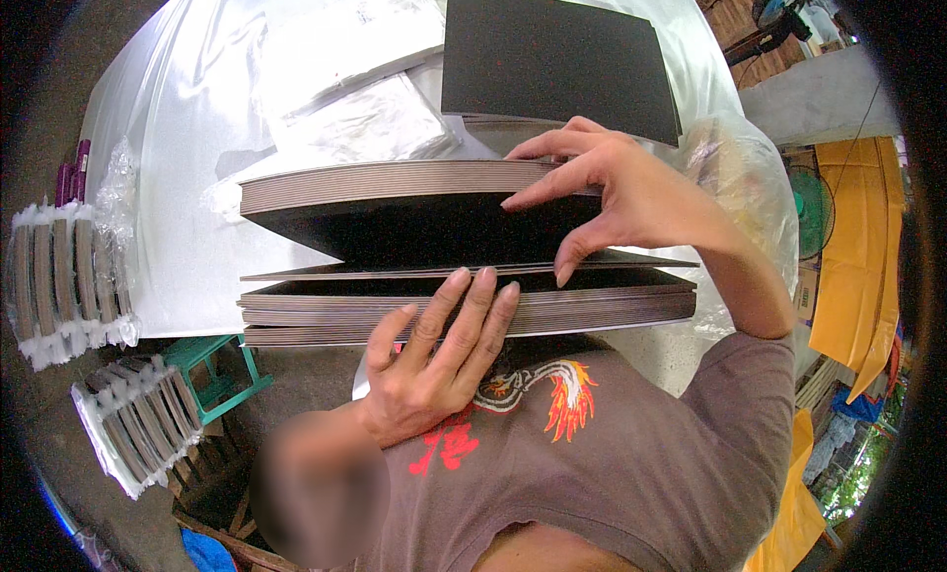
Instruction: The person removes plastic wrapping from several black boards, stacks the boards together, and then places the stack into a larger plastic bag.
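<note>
In front of my chest stands a thick stack of black boards (424, 222) with grey-brown edges. It is fanned apart into a far block and a near block (612, 309), with a few loose sheets between them. My left hand (434, 360) rests against the near block's edges, its fingers stretched out and slightly spread. Over the far block arches my right hand (612, 192); its fingertips touch the black face and upper edge. The right thumb is apart from those fingers, down by the loose middle sheets. Neither hand visibly grips a board.
Another black board pile (557, 59) lies at the far right of the white-covered table (178, 237). White plastic-wrapped packs (355, 69) sit at the back. Wrapped board bundles (69, 276) and a green stool (212, 375) stand left. Yellow-orange sheets (858, 247) hang at right.
</note>
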A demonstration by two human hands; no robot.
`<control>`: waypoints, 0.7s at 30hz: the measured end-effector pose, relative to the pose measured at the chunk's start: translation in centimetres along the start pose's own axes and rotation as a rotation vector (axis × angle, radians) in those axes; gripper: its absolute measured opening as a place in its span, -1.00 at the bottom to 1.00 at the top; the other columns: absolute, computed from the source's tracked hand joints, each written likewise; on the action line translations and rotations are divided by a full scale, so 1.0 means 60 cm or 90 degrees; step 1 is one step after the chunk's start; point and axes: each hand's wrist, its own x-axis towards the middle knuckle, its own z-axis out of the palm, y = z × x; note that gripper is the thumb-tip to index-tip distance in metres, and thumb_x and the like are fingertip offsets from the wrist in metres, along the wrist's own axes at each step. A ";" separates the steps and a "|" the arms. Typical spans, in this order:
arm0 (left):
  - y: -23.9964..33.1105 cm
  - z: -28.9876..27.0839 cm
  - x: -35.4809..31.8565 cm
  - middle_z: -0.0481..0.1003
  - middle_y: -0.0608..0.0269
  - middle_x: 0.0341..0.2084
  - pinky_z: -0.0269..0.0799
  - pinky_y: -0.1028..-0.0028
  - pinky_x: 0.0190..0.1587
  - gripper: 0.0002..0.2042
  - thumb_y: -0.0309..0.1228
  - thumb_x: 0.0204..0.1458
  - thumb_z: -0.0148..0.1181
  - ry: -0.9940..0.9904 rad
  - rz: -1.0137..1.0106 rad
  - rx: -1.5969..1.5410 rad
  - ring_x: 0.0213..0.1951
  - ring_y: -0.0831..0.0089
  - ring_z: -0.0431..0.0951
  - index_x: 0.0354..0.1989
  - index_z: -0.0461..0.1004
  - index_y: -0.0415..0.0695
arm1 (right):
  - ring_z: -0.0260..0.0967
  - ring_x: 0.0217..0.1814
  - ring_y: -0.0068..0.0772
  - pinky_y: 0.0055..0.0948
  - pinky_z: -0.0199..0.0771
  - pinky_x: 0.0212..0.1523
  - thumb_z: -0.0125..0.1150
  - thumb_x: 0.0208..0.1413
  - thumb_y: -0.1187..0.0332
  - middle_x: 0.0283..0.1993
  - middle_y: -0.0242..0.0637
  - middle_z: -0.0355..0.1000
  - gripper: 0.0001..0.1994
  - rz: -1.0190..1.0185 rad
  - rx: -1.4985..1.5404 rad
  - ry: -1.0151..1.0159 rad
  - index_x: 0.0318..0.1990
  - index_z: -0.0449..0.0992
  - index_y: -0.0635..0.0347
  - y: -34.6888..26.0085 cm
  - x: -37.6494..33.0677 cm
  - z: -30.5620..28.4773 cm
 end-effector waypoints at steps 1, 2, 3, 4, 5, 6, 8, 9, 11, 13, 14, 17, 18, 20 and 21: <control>0.000 0.000 0.000 0.46 0.37 -0.04 0.08 0.50 -0.05 -0.67 -0.31 0.05 -0.06 0.001 -0.002 0.002 0.00 0.54 0.44 -0.01 0.47 0.07 | 0.25 0.07 -0.01 -0.26 0.25 0.08 0.48 -0.52 0.13 0.07 -0.05 0.33 -0.44 0.000 -0.003 -0.002 -0.18 0.59 0.04 0.000 0.000 0.000; 0.001 -0.001 0.000 0.46 0.37 -0.04 0.08 0.50 -0.05 -0.67 -0.30 0.05 -0.06 0.002 -0.004 0.004 0.00 0.54 0.44 -0.01 0.47 0.07 | 0.25 0.07 -0.01 -0.25 0.25 0.08 0.48 -0.52 0.12 0.07 -0.05 0.33 -0.43 -0.001 -0.006 -0.005 -0.18 0.59 0.04 0.001 0.001 0.000; 0.001 -0.001 -0.001 0.46 0.37 -0.04 0.07 0.49 -0.05 -0.67 -0.30 0.05 -0.06 0.003 -0.006 0.006 0.00 0.55 0.44 -0.01 0.47 0.07 | 0.26 0.07 -0.01 -0.25 0.24 0.08 0.48 -0.52 0.12 0.07 -0.04 0.33 -0.43 -0.002 -0.010 -0.007 -0.18 0.59 0.04 0.001 0.002 -0.001; 0.002 -0.002 -0.001 0.46 0.37 -0.04 0.07 0.49 -0.05 -0.67 -0.30 0.05 -0.06 0.001 -0.007 0.005 0.00 0.55 0.44 -0.01 0.47 0.07 | 0.25 0.07 -0.02 -0.25 0.24 0.08 0.48 -0.52 0.12 0.07 -0.04 0.33 -0.43 0.000 -0.008 -0.010 -0.18 0.59 0.04 0.000 0.002 -0.001; 0.002 -0.003 -0.001 0.46 0.37 -0.04 0.07 0.49 -0.05 -0.67 -0.30 0.05 -0.06 -0.001 -0.007 0.004 0.00 0.56 0.44 -0.01 0.47 0.07 | 0.25 0.08 -0.02 -0.25 0.24 0.08 0.48 -0.52 0.11 0.07 -0.04 0.33 -0.43 0.002 -0.007 -0.012 -0.17 0.59 0.04 0.000 0.002 -0.002; 0.002 -0.004 -0.001 0.46 0.37 -0.04 0.07 0.48 -0.04 -0.67 -0.30 0.05 -0.06 -0.003 -0.007 0.004 0.00 0.56 0.44 -0.01 0.47 0.07 | 0.25 0.08 -0.02 -0.25 0.24 0.09 0.48 -0.52 0.11 0.07 -0.05 0.33 -0.43 0.004 -0.006 -0.014 -0.17 0.59 0.04 0.000 0.002 -0.003; 0.002 -0.003 -0.001 0.46 0.37 -0.04 0.07 0.49 -0.05 -0.68 -0.30 0.05 -0.06 -0.002 -0.010 -0.002 0.00 0.56 0.43 -0.02 0.47 0.07 | 0.24 0.08 -0.04 -0.25 0.23 0.09 0.48 -0.52 0.10 0.08 -0.06 0.33 -0.42 0.007 -0.001 -0.017 -0.17 0.59 0.04 0.002 0.004 -0.003; 0.002 -0.002 -0.001 0.46 0.37 -0.04 0.07 0.49 -0.05 -0.68 -0.30 0.05 -0.06 -0.003 -0.012 -0.006 0.00 0.56 0.43 -0.02 0.47 0.07 | 0.24 0.08 -0.04 -0.25 0.23 0.09 0.48 -0.51 0.10 0.08 -0.07 0.32 -0.42 0.008 0.002 -0.019 -0.17 0.58 0.03 0.003 0.005 -0.003; 0.003 -0.001 -0.001 0.46 0.37 -0.04 0.08 0.50 -0.06 -0.68 -0.30 0.05 -0.05 0.001 -0.013 -0.006 0.00 0.56 0.43 -0.02 0.48 0.07 | 0.23 0.10 -0.05 -0.24 0.23 0.09 0.47 -0.50 0.10 0.08 -0.07 0.32 -0.44 0.017 -0.011 -0.021 -0.17 0.59 0.03 -0.002 0.002 -0.004; 0.004 -0.001 0.000 0.46 0.37 -0.04 0.08 0.50 -0.06 -0.68 -0.31 0.04 -0.05 0.004 -0.016 -0.004 0.00 0.56 0.43 -0.03 0.48 0.07 | 0.22 0.11 -0.06 -0.24 0.22 0.09 0.47 -0.48 0.11 0.09 -0.07 0.32 -0.45 0.023 -0.012 -0.027 -0.16 0.58 0.02 -0.005 0.001 -0.006; 0.003 -0.002 0.000 0.46 0.37 -0.04 0.08 0.50 -0.06 -0.68 -0.31 0.04 -0.05 0.005 -0.017 -0.003 0.00 0.56 0.43 -0.03 0.48 0.07 | 0.22 0.11 -0.06 -0.24 0.22 0.10 0.46 -0.47 0.11 0.10 -0.06 0.31 -0.45 0.026 -0.006 -0.030 -0.16 0.58 0.02 -0.006 0.002 -0.006; 0.004 -0.001 0.000 0.47 0.37 -0.04 0.08 0.51 -0.06 -0.68 -0.32 0.04 -0.05 0.010 -0.020 -0.009 0.00 0.56 0.43 -0.03 0.48 0.07 | 0.21 0.13 -0.06 -0.24 0.20 0.12 0.45 -0.45 0.12 0.10 -0.06 0.31 -0.46 0.036 0.013 -0.043 -0.15 0.58 0.01 -0.005 0.004 -0.007; 0.004 -0.001 -0.001 0.46 0.36 -0.04 0.08 0.51 -0.06 -0.68 -0.32 0.04 -0.05 0.012 -0.021 -0.013 0.00 0.55 0.43 -0.03 0.48 0.07 | 0.21 0.13 -0.06 -0.24 0.19 0.13 0.45 -0.44 0.12 0.11 -0.06 0.31 -0.46 0.040 0.020 -0.047 -0.15 0.58 0.00 -0.004 0.005 -0.007; 0.003 -0.003 -0.002 0.46 0.36 -0.04 0.09 0.50 -0.06 -0.68 -0.32 0.03 -0.05 0.004 -0.012 -0.014 0.00 0.55 0.43 -0.03 0.48 0.07 | 0.21 0.13 -0.05 -0.24 0.18 0.14 0.42 -0.37 0.16 0.10 -0.06 0.32 -0.51 0.034 0.012 -0.047 -0.14 0.58 -0.01 -0.003 0.004 -0.008; 0.003 -0.004 -0.003 0.46 0.35 -0.03 0.09 0.50 -0.06 -0.68 -0.32 0.03 -0.05 0.000 -0.008 -0.014 0.00 0.55 0.43 -0.03 0.48 0.07 | 0.21 0.13 -0.05 -0.25 0.18 0.15 0.40 -0.33 0.18 0.10 -0.05 0.32 -0.54 0.030 0.008 -0.047 -0.13 0.57 -0.02 -0.003 0.004 -0.009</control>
